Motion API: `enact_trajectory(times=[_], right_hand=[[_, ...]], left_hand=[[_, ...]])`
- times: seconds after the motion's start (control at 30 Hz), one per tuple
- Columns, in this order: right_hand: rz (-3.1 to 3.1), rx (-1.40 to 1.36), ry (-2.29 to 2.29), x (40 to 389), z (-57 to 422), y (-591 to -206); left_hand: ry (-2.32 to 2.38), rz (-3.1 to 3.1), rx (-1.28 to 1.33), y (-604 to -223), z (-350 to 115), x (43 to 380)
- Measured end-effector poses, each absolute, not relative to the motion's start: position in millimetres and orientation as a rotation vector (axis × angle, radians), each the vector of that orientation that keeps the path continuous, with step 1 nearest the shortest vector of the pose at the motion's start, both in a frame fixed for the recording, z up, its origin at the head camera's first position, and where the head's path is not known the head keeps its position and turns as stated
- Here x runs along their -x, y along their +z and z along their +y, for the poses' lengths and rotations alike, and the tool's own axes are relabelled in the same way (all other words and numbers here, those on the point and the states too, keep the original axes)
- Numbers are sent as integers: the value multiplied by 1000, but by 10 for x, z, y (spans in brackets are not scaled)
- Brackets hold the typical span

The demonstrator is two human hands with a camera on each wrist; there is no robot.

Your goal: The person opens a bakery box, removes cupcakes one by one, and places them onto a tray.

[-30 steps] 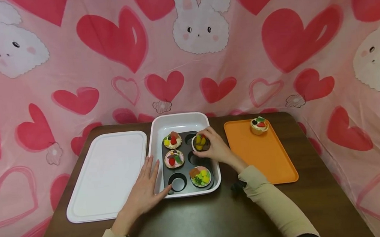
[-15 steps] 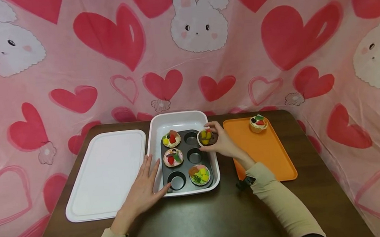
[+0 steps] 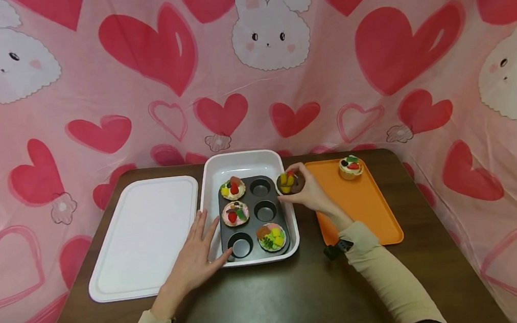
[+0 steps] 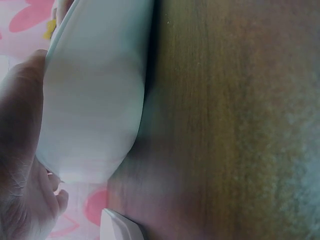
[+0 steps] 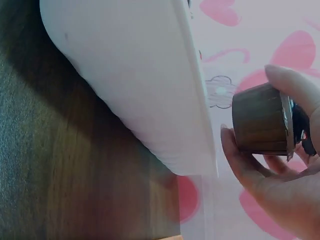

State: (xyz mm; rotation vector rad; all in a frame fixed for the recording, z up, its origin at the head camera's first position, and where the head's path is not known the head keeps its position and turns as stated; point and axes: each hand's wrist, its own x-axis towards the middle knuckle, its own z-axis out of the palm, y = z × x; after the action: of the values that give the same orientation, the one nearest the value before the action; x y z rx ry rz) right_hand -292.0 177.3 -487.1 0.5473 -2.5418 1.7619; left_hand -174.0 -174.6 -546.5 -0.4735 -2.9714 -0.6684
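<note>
My right hand [image 3: 311, 192] pinches a chocolate cupcake [image 3: 289, 181] topped with yellow fruit pieces, above the right rim of the white tub [image 3: 242, 156]. In the right wrist view, thumb and fingers grip the brown cup [image 5: 260, 120] from opposite sides. My left hand [image 3: 192, 254] rests with spread fingers on the tub's front left rim. Inside the tub lies a dark muffin tin [image 3: 252, 227]. Its left column holds a fruit tart [image 3: 232, 189] and a pink-cream tart [image 3: 235, 214]; a green-and-yellow-topped one [image 3: 272, 238] sits front right. Three wells are bare.
An orange tray [image 3: 359, 209] lies right of the tub, with a fruit-topped cupcake [image 3: 350, 168] at its far right corner. To the left is a flat white tray [image 3: 145, 238]. All stand on a dark wooden table [image 3: 271, 304] before a pink heart-print cloth.
The chocolate cupcake has risen out of the tin and shifted right to the tub's rim in my right hand. My left hand has stayed at the tub's front left.
</note>
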Motion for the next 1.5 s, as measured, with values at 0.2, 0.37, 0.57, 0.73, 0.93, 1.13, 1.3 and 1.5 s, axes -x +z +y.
enact_trajectory(times=[0.2, 0.37, 0.57, 0.73, 0.93, 1.13, 1.3, 1.5], right_hand=[[-2503, -412, 1827, 2935, 1856, -4914], [-2433, -201, 1912, 2959, 1917, -5007], [-2374, -36, 1920, 3024, 2024, -5145], [-2360, 41, 1913, 3072, 2116, -5208], [-2365, 116, 1919, 3130, 2201, -5250], [-2312, 163, 1957, 3187, 2264, -5270], [-2263, 200, 1983, 3256, 2304, -5281], [-2256, 259, 1944, 3370, 2334, -5336]], left_hand=[[-662, -2973, 476, -5482, -1751, 1748], [-659, -2956, 483, -5485, -1756, 1754], [-669, -2945, 493, -5483, -1754, 1758], [-674, -2963, 487, -5474, -1752, 1761], [-686, -2972, 482, -5470, -1757, 1765], [-677, -2966, 483, -5477, -1758, 1762], [-681, -2966, 482, -5472, -1754, 1764], [-685, -2964, 479, -5477, -1751, 1761]])
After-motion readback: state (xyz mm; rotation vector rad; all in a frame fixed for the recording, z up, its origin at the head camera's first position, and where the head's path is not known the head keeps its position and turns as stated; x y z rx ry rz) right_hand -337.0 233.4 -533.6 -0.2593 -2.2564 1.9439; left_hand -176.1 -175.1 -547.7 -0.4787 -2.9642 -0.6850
